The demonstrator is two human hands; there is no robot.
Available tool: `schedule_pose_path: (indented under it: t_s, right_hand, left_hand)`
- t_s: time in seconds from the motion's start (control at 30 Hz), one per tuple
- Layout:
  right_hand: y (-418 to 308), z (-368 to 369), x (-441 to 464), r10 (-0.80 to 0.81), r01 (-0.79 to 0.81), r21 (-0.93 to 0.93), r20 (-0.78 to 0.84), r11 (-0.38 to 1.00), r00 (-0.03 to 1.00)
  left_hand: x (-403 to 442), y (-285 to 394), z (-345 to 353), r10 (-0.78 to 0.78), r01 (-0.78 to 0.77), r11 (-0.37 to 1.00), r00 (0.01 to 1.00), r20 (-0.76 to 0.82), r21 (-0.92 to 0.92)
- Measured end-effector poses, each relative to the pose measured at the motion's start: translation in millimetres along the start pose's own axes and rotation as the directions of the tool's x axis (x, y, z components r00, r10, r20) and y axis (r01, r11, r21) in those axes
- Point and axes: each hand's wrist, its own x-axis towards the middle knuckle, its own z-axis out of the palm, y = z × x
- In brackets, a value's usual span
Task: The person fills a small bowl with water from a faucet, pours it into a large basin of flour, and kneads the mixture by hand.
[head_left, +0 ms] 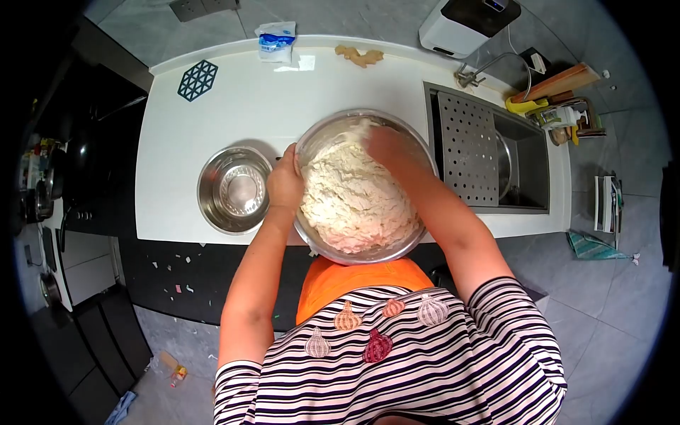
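A large metal mixing bowl point(416, 249) stands at the counter's front edge, close against my body. Inside lies a big mass of pale, shaggy dough point(354, 195). My left hand point(285, 180) is closed on the bowl's left rim. At the bowl's far right side, my right hand point(382, 146) reaches down to the dough; motion smears it, and its fingers cannot be made out. Just left of my left hand is a smaller steel bowl point(207, 190), with a ribbed, shiny round piece in its bottom.
On the white counter point(170, 149) are a dark lattice trivet point(197, 80), a blue-and-white packet point(276, 42) and a piece of ginger root point(359, 56). To the right sits a sink with a perforated tray point(466, 149) and a faucet point(467, 76). A black cooktop borders the left.
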Motion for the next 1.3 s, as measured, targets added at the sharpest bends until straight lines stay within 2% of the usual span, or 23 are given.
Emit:
schedule_pose_path:
  t_s: [0.03, 0.1, 0.17, 0.27, 0.33, 0.4, 0.43, 0.5, 0.6, 0.67, 0.73, 0.77, 0.8, 0.83, 0.87, 0.93, 1.0, 1.07, 1.13, 1.17, 1.27, 1.3]
  right_hand:
    - [-6.9, -25.6, -29.9, 0.185, -0.181, -0.173, 0.009, 0.968, 0.983]
    - [3.7, -26.6, -58.1, 0.253, -0.267, -0.186, -0.097, 0.946, 0.963]
    - [-1.6, -26.8, -61.5, 0.277, -0.287, -0.171, -0.079, 0.943, 0.958]
    - [-57.8, -55.6, -45.3, 0.276, -0.278, -0.111, -0.032, 0.954, 0.960]
    - [-64.2, -12.5, -4.5, 0.120, -0.115, -0.144, 0.024, 0.983, 0.993]
    - [-96.5, 2.7, 6.8, -0.076, 0.137, -0.329, 0.192, 0.934, 0.979]
    - [-106.7, 6.4, 3.2, -0.075, 0.133, -0.324, 0.186, 0.937, 0.980]
    - [-116.8, 12.3, -7.8, -0.335, 0.360, -0.162, 0.163, 0.919, 0.928]
    - [-86.3, 4.6, -3.3, -0.330, 0.351, -0.162, 0.143, 0.922, 0.933]
    - [-12.0, 15.8, 4.7, -0.156, 0.154, 0.027, 0.095, 0.988, 0.983]
    - [13.9, -11.0, -40.9, -0.179, 0.114, -0.239, -0.269, 0.964, 0.946]
    - [10.4, -16.1, -49.0, -0.185, 0.120, -0.243, -0.268, 0.963, 0.945]
    - [7.1, -20.4, -55.9, 0.016, -0.056, -0.175, -0.224, 0.983, 0.974]
    - [1.4, -27.0, -60.4, 0.220, -0.240, -0.114, -0.165, 0.964, 0.962]
    - [-6.0, -31.2, -57.6, 0.224, -0.243, -0.112, -0.160, 0.964, 0.961]
    - [-38.7, -37.8, -34.2, 0.202, -0.207, -0.046, -0.101, 0.977, 0.974]
    - [-61.3, -9.5, -1.3, 0.076, -0.084, -0.117, -0.066, 0.990, 0.995]
    - [-103.1, 1.8, 6.0, -0.090, 0.117, -0.185, 0.148, 0.976, 0.985]
    - [-133.6, -1.1, -10.6, -0.305, 0.354, -0.150, 0.274, 0.923, 0.912]
    - [-140.7, -13.6, -17.9, -0.274, 0.345, -0.184, 0.326, 0.920, 0.905]
    - [-89.5, -1.0, 3.4, -0.304, 0.371, -0.198, 0.300, 0.907, 0.904]
    - [-40.2, 25.4, 12.2, -0.317, 0.329, -0.115, 0.109, 0.937, 0.942]
  left_hand:
    - [-0.8, 1.0, -0.5, -0.010, 0.010, 1.000, 1.000, 0.009, 0.010]
    - [1.1, 1.6, -0.6, -0.025, 0.024, 1.000, 1.000, 0.016, 0.019]
    - [0.6, 0.9, 0.3, -0.007, 0.005, 0.998, 1.000, 0.024, 0.057]
    - [3.1, 0.2, 1.2, 0.025, -0.029, 0.994, 0.999, 0.042, 0.106]
    - [4.3, -0.6, 1.5, 0.022, -0.028, 0.993, 0.998, 0.055, 0.114]
    - [3.3, -1.2, -0.2, 0.016, -0.025, 0.992, 0.997, 0.075, 0.124]
    - [3.6, -0.4, -0.7, 0.013, -0.024, 0.991, 0.996, 0.083, 0.132]
    - [4.6, 1.4, 0.0, 0.016, -0.029, 0.990, 0.995, 0.095, 0.137]
    - [3.6, 1.6, -0.7, -0.017, 0.006, 0.994, 0.994, 0.104, 0.108]
    - [0.9, 2.0, -2.0, 0.019, -0.022, 0.998, 0.998, 0.064, 0.061]
    - [0.3, 2.6, -2.7, 0.008, -0.013, 0.997, 0.998, 0.068, 0.072]
    - [1.8, 2.8, -3.0, 0.005, -0.011, 0.996, 0.997, 0.074, 0.084]
    - [3.8, 1.9, -2.1, 0.001, -0.007, 0.997, 0.998, 0.069, 0.083]
    - [5.1, 0.5, -0.4, 0.027, -0.034, 0.994, 0.997, 0.069, 0.101]
    - [4.0, -0.6, 1.3, 0.054, -0.063, 0.991, 0.996, 0.075, 0.121]
    - [4.0, 1.9, 1.6, 0.031, -0.046, 0.987, 0.995, 0.096, 0.154]
    - [6.9, 3.6, 0.9, 0.009, -0.028, 0.981, 0.995, 0.101, 0.191]
    - [4.7, 0.6, 2.2, 0.022, -0.038, 0.981, 0.996, 0.082, 0.191]
    - [5.9, 2.9, 0.2, -0.013, -0.009, 0.981, 0.994, 0.112, 0.195]
    - [7.0, 5.2, -0.1, -0.050, 0.023, 0.981, 0.989, 0.136, 0.195]
    - [4.6, 2.3, 1.5, -0.019, 0.005, 0.989, 0.995, 0.094, 0.149]
    - [3.9, 3.4, 1.1, -0.018, 0.003, 0.989, 0.995, 0.095, 0.147]
